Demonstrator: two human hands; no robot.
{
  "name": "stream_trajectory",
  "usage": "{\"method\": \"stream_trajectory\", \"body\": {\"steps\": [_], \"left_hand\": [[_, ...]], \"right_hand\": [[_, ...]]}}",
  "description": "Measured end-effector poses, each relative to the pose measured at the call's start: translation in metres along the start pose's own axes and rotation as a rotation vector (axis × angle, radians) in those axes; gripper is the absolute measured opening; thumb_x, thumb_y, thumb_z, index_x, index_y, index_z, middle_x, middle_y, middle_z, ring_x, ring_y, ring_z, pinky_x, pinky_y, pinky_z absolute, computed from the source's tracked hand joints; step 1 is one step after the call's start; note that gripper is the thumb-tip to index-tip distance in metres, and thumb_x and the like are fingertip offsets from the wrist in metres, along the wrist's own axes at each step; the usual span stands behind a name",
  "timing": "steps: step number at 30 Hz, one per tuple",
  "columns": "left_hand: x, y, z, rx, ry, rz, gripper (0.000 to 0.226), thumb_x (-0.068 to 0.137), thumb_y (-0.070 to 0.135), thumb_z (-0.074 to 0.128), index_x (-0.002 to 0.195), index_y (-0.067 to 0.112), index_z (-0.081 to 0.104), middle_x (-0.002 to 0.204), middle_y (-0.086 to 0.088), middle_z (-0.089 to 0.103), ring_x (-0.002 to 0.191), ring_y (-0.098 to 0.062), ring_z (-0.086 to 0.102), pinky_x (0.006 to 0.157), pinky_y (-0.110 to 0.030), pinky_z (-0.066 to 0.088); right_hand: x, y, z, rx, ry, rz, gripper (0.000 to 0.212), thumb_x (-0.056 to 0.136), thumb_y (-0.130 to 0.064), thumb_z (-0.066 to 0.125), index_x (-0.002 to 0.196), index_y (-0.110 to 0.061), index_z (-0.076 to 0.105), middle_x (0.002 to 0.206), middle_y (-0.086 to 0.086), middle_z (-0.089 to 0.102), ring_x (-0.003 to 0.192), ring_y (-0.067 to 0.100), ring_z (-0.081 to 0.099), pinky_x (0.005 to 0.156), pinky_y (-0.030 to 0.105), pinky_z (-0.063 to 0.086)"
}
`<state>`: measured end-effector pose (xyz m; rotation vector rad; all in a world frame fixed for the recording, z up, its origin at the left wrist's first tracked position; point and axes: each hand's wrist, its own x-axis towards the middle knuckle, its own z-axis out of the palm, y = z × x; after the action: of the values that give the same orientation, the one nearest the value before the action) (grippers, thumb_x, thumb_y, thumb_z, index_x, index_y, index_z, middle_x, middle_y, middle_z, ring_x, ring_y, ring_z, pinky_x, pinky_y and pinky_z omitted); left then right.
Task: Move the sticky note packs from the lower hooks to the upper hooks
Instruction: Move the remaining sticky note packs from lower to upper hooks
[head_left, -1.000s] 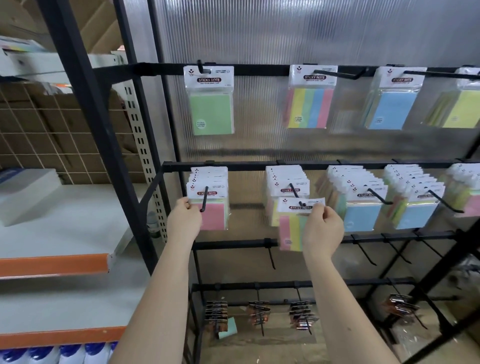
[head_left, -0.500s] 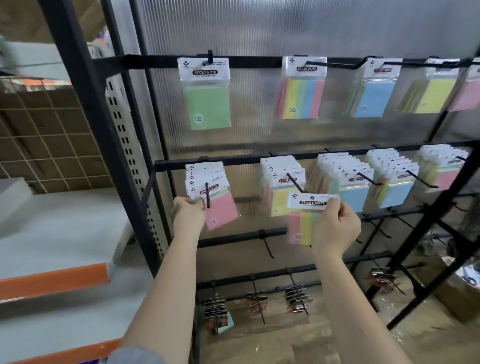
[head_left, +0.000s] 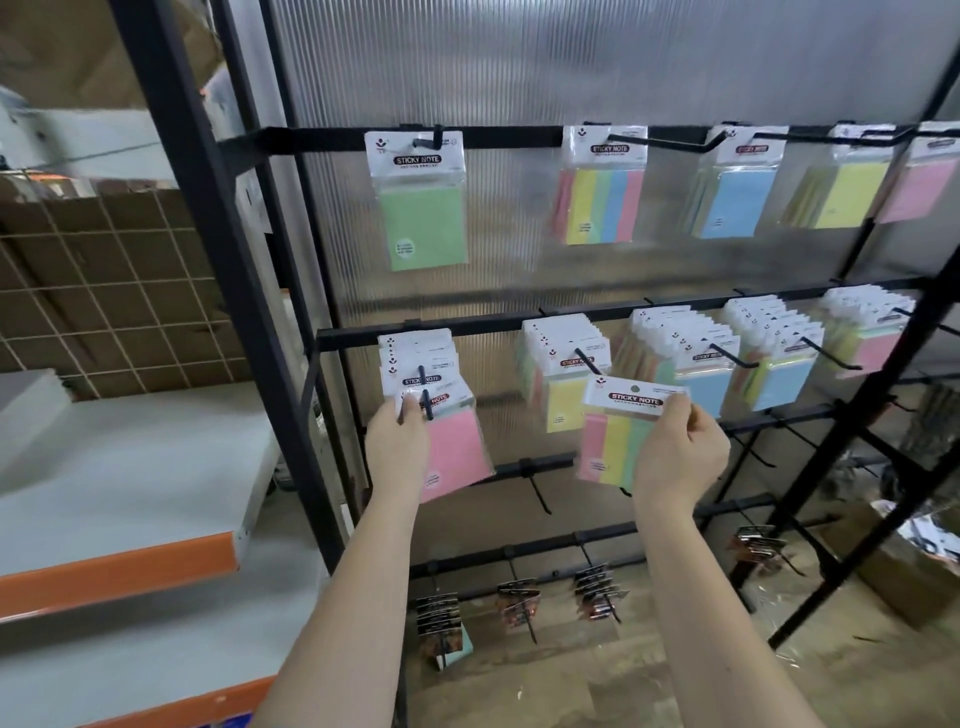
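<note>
My right hand (head_left: 680, 457) pinches a multicolour sticky note pack (head_left: 615, 436) by its white header; the pack is off its hook, in front of the lower row. My left hand (head_left: 397, 441) pinches the header of the front pink pack (head_left: 454, 452), which hangs tilted at the tip of the leftmost lower hook (head_left: 427, 402). Behind it more packs (head_left: 415, 358) fill that hook. The lower rail (head_left: 571, 314) carries several full hooks. On the upper rail (head_left: 519, 136) hang a green pack (head_left: 421, 208), a multicolour pack (head_left: 602, 192), blue, yellow and pink ones.
A black upright post (head_left: 228, 291) stands just left of the display. White shelves with orange edges (head_left: 119, 566) are at the left. Lower rails hold bare hooks (head_left: 537, 488) and dark small packs (head_left: 597, 592). A slanted black frame (head_left: 883, 452) and cardboard boxes stand at the right.
My right hand has pulled the multicolour pack off the lower hook and toward me. My left hand has slid the pink pack to the hook's tip, tilting it. The view tipped upward.
</note>
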<state>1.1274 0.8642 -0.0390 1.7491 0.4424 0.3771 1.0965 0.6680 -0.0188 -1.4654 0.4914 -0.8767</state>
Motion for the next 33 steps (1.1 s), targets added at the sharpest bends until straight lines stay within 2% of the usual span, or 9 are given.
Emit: {"method": "stream_trajectory", "body": {"steps": [6, 12, 17, 19, 21, 23, 26, 30, 33], "left_hand": [[-0.04, -0.003, 0.003, -0.002, 0.143, 0.001, 0.034, 0.101, 0.031, 0.037, 0.104, 0.004, 0.056, 0.098, -0.009, 0.063, 0.075, -0.012, 0.058, 0.05, -0.018, 0.034], [-0.077, 0.019, 0.019, 0.002, 0.221, 0.085, 0.031, 0.101, 0.031, 0.036, 0.103, 0.007, 0.055, 0.1, -0.006, 0.06, 0.076, -0.01, 0.054, 0.051, -0.017, 0.034], [-0.11, 0.043, 0.049, 0.079, 0.254, 0.187, 0.03, 0.102, 0.029, 0.034, 0.095, 0.007, 0.054, 0.094, -0.009, 0.06, 0.078, -0.018, 0.052, 0.054, -0.024, 0.033], [-0.123, 0.051, 0.064, 0.124, 0.246, 0.207, 0.033, 0.102, 0.029, 0.034, 0.095, 0.004, 0.055, 0.087, -0.004, 0.054, 0.078, -0.018, 0.048, 0.051, -0.022, 0.029], [-0.136, 0.055, 0.078, 0.152, 0.214, 0.255, 0.035, 0.102, 0.028, 0.034, 0.077, 0.007, 0.048, 0.072, 0.0, 0.047, 0.073, -0.02, 0.045, 0.05, -0.024, 0.028], [-0.148, 0.06, 0.093, 0.177, 0.172, 0.298, 0.035, 0.101, 0.03, 0.035, 0.076, 0.008, 0.046, 0.069, 0.002, 0.046, 0.073, -0.026, 0.048, 0.056, -0.03, 0.033], [-0.168, 0.065, 0.115, 0.153, 0.123, 0.352, 0.032, 0.101, 0.032, 0.036, 0.093, 0.009, 0.057, 0.08, 0.004, 0.058, 0.081, -0.023, 0.056, 0.066, -0.032, 0.04], [-0.193, 0.074, 0.144, 0.071, 0.092, 0.393, 0.038, 0.099, 0.036, 0.04, 0.094, 0.004, 0.059, 0.089, -0.012, 0.063, 0.083, -0.031, 0.059, 0.071, -0.042, 0.05], [-0.204, 0.086, 0.167, 0.039, 0.056, 0.396, 0.04, 0.1, 0.033, 0.041, 0.094, -0.001, 0.059, 0.088, -0.011, 0.062, 0.08, -0.027, 0.058, 0.062, -0.03, 0.042]], "right_hand": [[0.009, -0.004, -0.015, 0.059, 0.03, -0.018, 0.044, 0.091, -0.016, 0.042, 0.052, -0.018, 0.021, 0.037, -0.008, 0.023, 0.045, 0.008, 0.017, 0.051, 0.029, 0.015], [0.031, -0.009, -0.05, 0.096, 0.007, 0.023, 0.043, 0.093, -0.02, 0.042, 0.053, -0.017, 0.026, 0.041, -0.01, 0.029, 0.044, 0.006, 0.023, 0.049, 0.028, 0.021], [0.07, -0.006, -0.1, 0.059, -0.085, -0.051, 0.05, 0.099, -0.031, 0.043, 0.052, -0.017, 0.033, 0.043, -0.014, 0.035, 0.044, 0.003, 0.03, 0.046, 0.021, 0.024], [0.085, -0.002, -0.124, 0.037, -0.121, -0.081, 0.049, 0.099, -0.034, 0.044, 0.062, -0.003, 0.047, 0.056, -0.006, 0.045, 0.054, 0.007, 0.038, 0.053, 0.025, 0.03], [0.097, -0.001, -0.148, 0.015, -0.149, -0.104, 0.051, 0.099, -0.035, 0.044, 0.071, 0.008, 0.044, 0.065, 0.008, 0.041, 0.06, 0.016, 0.036, 0.056, 0.029, 0.028], [0.108, -0.003, -0.174, -0.001, -0.164, -0.132, 0.049, 0.1, -0.032, 0.045, 0.066, 0.003, 0.037, 0.062, 0.007, 0.034, 0.056, 0.011, 0.032, 0.052, 0.027, 0.024], [0.121, -0.008, -0.208, -0.017, -0.157, -0.138, 0.045, 0.1, -0.026, 0.045, 0.059, -0.014, 0.03, 0.055, -0.003, 0.027, 0.044, 0.003, 0.024, 0.043, 0.02, 0.019], [0.137, -0.006, -0.245, -0.022, -0.146, -0.101, 0.044, 0.1, -0.026, 0.046, 0.062, -0.005, 0.04, 0.054, -0.006, 0.031, 0.045, 0.002, 0.027, 0.043, 0.018, 0.02], [0.152, -0.004, -0.264, -0.028, -0.137, -0.072, 0.042, 0.1, -0.028, 0.045, 0.065, -0.006, 0.043, 0.055, -0.005, 0.035, 0.045, 0.001, 0.03, 0.043, 0.017, 0.023]]}}
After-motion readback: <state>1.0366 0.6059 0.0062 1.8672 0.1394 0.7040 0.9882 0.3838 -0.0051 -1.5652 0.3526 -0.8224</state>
